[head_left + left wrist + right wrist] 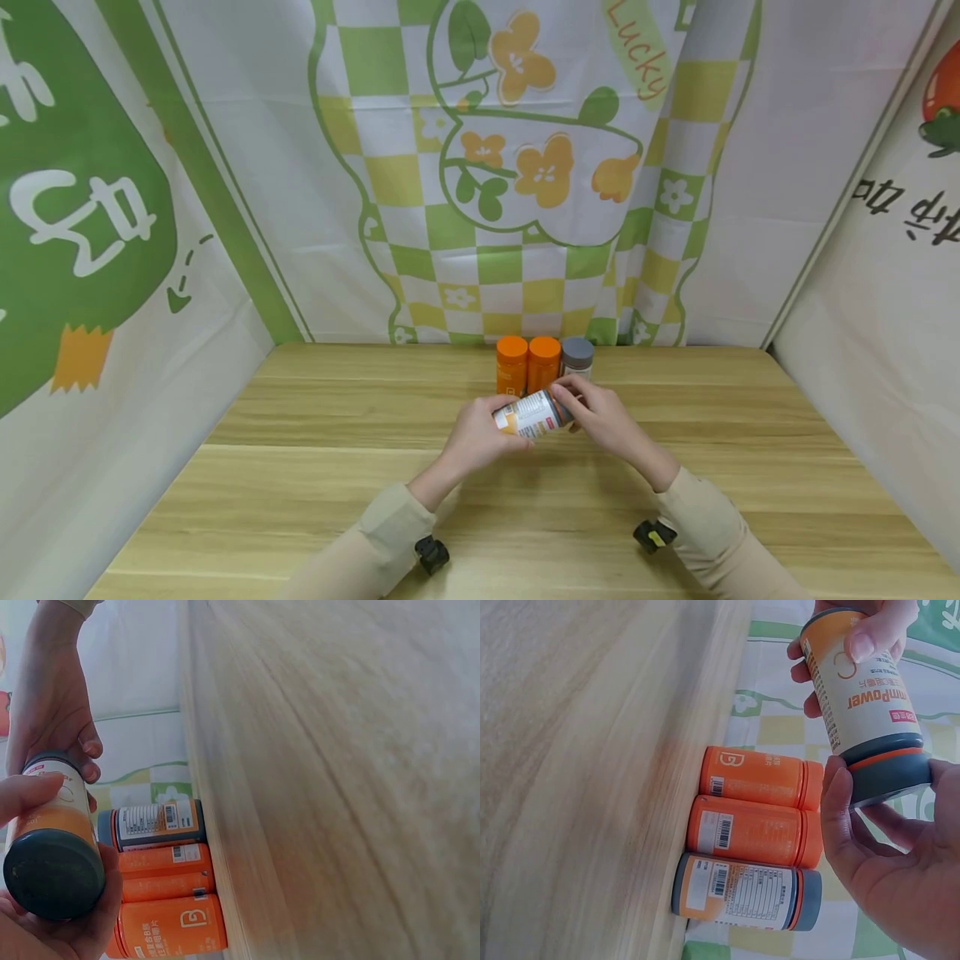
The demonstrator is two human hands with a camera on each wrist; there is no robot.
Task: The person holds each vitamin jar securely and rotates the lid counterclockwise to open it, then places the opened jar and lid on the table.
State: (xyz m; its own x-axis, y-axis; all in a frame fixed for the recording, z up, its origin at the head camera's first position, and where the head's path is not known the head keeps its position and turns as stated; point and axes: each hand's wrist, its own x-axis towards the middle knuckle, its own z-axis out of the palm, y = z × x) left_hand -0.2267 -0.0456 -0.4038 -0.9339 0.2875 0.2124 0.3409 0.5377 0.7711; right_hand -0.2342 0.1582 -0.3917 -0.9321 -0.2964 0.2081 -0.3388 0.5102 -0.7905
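Note:
Held above the table is a white and orange supplement bottle (534,414) with a dark grey cap (890,778) and base, lying tilted between both hands. My left hand (480,435) grips its body near the base, thumb across the label in the left wrist view. At the other end my right hand (600,414) pinches the cap between thumb and fingers. An orange ring (885,756) shows between the cap and the body. Part of the bottle is hidden behind the left fingers.
Behind the hands, two orange bottles (512,363) and a grey-capped bottle (577,354) stand upright in a row at the back of the wooden table (315,467). A printed curtain (525,283) hangs right behind them, with cloth walls on both sides.

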